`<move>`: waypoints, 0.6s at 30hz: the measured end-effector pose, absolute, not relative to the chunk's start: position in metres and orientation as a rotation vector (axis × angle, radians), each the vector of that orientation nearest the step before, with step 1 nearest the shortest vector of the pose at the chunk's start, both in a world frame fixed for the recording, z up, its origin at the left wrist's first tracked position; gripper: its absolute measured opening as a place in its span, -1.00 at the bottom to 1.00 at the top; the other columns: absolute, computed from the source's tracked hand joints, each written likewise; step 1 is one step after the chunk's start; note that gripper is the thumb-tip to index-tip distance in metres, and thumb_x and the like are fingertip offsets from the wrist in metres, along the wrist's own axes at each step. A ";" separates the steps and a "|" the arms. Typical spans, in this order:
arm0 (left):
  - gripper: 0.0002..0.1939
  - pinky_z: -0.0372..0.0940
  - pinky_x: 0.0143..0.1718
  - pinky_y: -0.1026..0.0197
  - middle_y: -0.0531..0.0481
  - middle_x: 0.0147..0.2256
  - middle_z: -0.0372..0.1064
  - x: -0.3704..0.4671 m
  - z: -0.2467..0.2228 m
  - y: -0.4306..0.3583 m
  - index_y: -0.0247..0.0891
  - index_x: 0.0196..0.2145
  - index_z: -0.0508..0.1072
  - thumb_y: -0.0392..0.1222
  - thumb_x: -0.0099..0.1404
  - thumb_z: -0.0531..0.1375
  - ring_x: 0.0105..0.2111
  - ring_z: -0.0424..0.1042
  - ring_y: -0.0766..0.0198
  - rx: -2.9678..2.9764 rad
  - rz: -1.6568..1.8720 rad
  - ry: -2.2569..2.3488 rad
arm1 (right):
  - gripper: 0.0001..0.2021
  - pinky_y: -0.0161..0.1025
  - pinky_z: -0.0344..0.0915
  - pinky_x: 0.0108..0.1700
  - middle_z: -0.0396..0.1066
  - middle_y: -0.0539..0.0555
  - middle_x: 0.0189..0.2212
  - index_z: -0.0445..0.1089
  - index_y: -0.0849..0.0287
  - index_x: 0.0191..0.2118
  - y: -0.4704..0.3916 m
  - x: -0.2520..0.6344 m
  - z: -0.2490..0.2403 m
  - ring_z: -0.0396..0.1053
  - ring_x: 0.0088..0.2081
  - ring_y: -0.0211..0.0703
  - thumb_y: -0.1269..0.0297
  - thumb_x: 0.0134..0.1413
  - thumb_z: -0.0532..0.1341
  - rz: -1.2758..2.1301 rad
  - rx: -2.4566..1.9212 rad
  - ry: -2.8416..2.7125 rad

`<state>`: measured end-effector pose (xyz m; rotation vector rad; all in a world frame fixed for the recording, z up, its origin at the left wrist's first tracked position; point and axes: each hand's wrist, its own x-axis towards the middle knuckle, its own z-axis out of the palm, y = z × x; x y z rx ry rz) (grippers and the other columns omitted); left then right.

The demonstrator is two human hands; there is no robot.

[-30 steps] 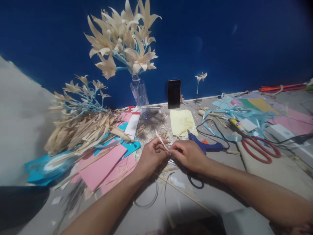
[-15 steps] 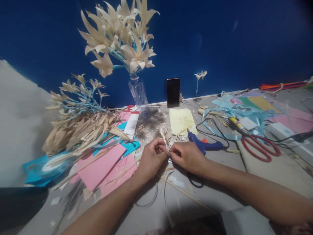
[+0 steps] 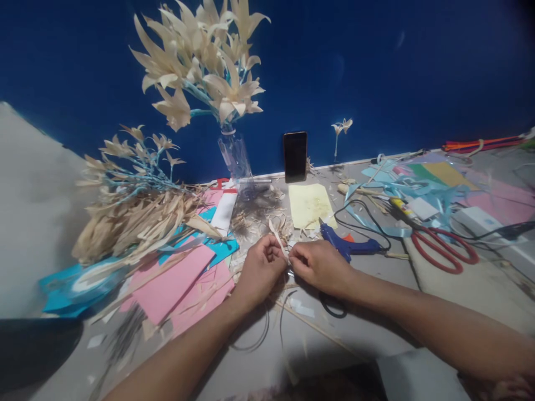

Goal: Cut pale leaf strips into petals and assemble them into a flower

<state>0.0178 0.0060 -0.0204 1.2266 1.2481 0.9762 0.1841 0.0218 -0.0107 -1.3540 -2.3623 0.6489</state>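
In the middle of the table my left hand (image 3: 262,270) is closed, thumb and fingers pinching a narrow pale strip of dried corn husk (image 3: 276,236). The strip sticks up past the fingertips and leans left. My right hand (image 3: 321,266) is curled in a pinch close against the left fingertips; what it grips is hidden, though the strip's lower end comes down there. A small shiny bit shows just under the fingers. Right beside my right hand lies a blue glue gun (image 3: 353,248). Thin dark wires (image 3: 282,320) lie below the hands.
Husk flowers stand in a clear plastic bottle (image 3: 234,159). A phone (image 3: 295,157) leans on the blue wall behind a yellow paper (image 3: 311,205). Pink paper (image 3: 173,284) and dried husks (image 3: 137,228) lie at left. Red-handled scissors (image 3: 443,250) and blue ribbon (image 3: 443,200) are at right.
The top of the pale husk strip has tipped a little to the left. Both hands stay nearly where they were, fingertips close together.
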 end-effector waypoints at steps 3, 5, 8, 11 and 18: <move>-0.81 0.14 -0.55 0.35 0.16 -0.52 0.29 0.018 -0.024 0.005 -0.24 -0.31 0.36 -0.38 0.07 0.18 -0.57 0.26 0.40 1.256 0.973 1.266 | -0.86 -0.28 0.03 -0.38 0.54 0.09 -0.47 0.49 0.19 -0.39 0.019 0.183 -0.012 0.40 -0.43 -0.15 0.37 0.12 0.19 0.586 -1.367 -2.395; -0.78 0.14 -0.53 0.36 0.16 -0.52 0.29 0.019 -0.025 0.004 -0.23 -0.30 0.36 -0.40 0.05 0.17 -0.56 0.27 0.40 1.267 0.978 1.272 | -0.86 -0.26 -0.01 -0.39 0.54 0.10 -0.47 0.48 0.18 -0.40 0.017 0.183 -0.013 0.40 -0.44 -0.15 0.35 0.13 0.19 0.515 -1.373 -2.428; -0.73 0.14 -0.51 0.35 0.16 -0.53 0.30 0.020 -0.025 0.003 -0.22 -0.29 0.35 -0.41 0.00 0.20 -0.55 0.29 0.38 1.205 0.959 1.225 | -0.83 -0.24 -0.03 -0.40 0.53 0.14 -0.46 0.46 0.20 -0.40 0.016 0.181 -0.014 0.38 -0.45 -0.14 0.33 0.15 0.16 0.405 -1.351 -2.473; -0.71 0.14 -0.53 0.32 0.17 -0.57 0.30 0.019 -0.021 0.005 -0.21 -0.31 0.34 -0.38 -0.05 0.22 -0.60 0.29 0.37 1.049 0.921 1.139 | -0.84 -0.27 0.02 -0.40 0.51 0.12 -0.48 0.45 0.19 -0.44 0.020 0.182 -0.014 0.35 -0.46 -0.16 0.36 0.10 0.16 0.486 -1.342 -2.390; -0.92 0.08 -0.47 0.24 0.07 -0.60 0.26 -0.014 -0.006 0.031 -0.21 -0.58 0.33 -0.33 0.02 0.13 -0.55 0.25 0.27 1.559 0.908 1.708 | -0.96 -0.39 0.02 -0.57 0.47 0.00 -0.59 0.38 0.21 -0.50 0.043 0.197 -0.006 0.18 -0.66 -0.35 0.39 -0.16 0.18 1.764 -1.118 -1.574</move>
